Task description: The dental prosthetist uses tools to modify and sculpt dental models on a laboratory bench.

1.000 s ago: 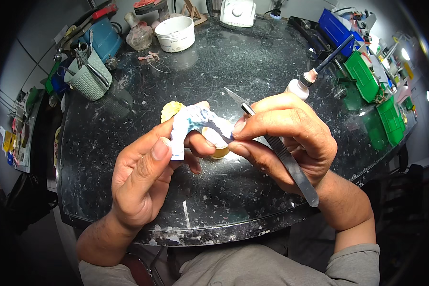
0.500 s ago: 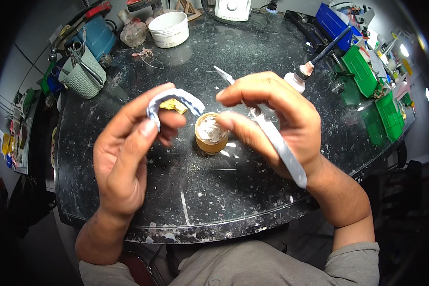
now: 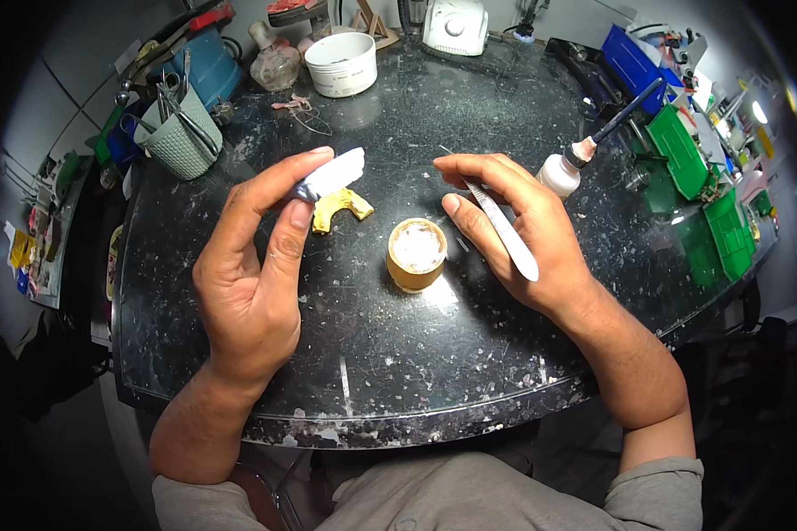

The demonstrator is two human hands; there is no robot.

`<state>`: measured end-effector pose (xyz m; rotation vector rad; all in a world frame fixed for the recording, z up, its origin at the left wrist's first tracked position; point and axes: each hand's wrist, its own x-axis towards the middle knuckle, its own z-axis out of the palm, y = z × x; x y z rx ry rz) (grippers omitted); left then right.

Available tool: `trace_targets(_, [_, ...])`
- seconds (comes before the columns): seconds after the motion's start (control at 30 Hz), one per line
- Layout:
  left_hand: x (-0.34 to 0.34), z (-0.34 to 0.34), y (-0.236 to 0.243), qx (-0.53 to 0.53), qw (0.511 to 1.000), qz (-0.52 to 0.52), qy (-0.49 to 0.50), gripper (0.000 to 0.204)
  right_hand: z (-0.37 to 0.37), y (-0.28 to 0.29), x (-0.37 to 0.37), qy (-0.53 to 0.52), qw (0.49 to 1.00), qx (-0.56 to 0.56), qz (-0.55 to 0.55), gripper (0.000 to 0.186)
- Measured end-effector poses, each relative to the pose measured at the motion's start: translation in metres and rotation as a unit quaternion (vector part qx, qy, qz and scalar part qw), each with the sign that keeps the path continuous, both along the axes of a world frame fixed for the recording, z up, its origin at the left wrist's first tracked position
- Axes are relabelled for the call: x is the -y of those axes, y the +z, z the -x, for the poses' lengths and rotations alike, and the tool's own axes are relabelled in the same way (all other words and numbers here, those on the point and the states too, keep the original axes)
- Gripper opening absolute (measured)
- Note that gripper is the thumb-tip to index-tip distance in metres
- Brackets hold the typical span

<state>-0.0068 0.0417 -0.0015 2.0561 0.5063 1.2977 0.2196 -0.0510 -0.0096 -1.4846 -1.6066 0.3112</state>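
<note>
Between the thumb and forefinger of my left hand (image 3: pixel 261 257) is a curved white dental impression (image 3: pixel 338 172) with dark blue material on its near end. A yellow arch-shaped dental cast (image 3: pixel 341 207) lies on the table just beyond my left fingertips. My right hand (image 3: pixel 527 226) is closed around a scalpel (image 3: pixel 505 234); its flat silver handle rests across the hand and its thin tip points away, partly behind the fingers. Between both hands stands a small tan cup (image 3: pixel 413 270) with white, crusted stuff inside, touched by neither hand.
The dark, speckled table (image 3: pixel 398 372) curves along its near edge. Far left are a tool-filled basket (image 3: pixel 181 142), a glass flask (image 3: pixel 274 66) and a white tub (image 3: pixel 342 69). To the right stand a white bottle with a brush (image 3: pixel 560 174) and green bins (image 3: pixel 677 146).
My left hand has turned the impression, so its pale outer side shows, and the yellow cast is now more visible. My right hand has moved away from the cup, the scalpel tilting with it.
</note>
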Motion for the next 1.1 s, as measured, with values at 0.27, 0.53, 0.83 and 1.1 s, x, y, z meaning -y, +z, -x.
trace_targets(0.27, [0.008,-0.001,0.005,-0.003,1.000,0.024,-0.006,0.028,-0.001,0.001,-0.001,-0.001,1.000,0.011,-0.004,0.028])
trace_targets(0.53, [0.008,0.002,0.006,-0.023,0.997,0.066,-0.035,0.032,-0.003,-0.008,0.001,-0.019,0.989,0.138,0.041,0.030])
trace_targets(0.83, [0.012,0.000,0.008,0.006,0.992,0.117,-0.042,0.032,-0.001,-0.005,0.002,-0.026,0.987,0.145,0.064,0.032])
trace_targets(1.1, [0.009,0.002,0.008,0.014,0.975,0.210,-0.074,0.032,-0.002,-0.008,0.002,-0.016,0.988,0.140,0.064,0.035])
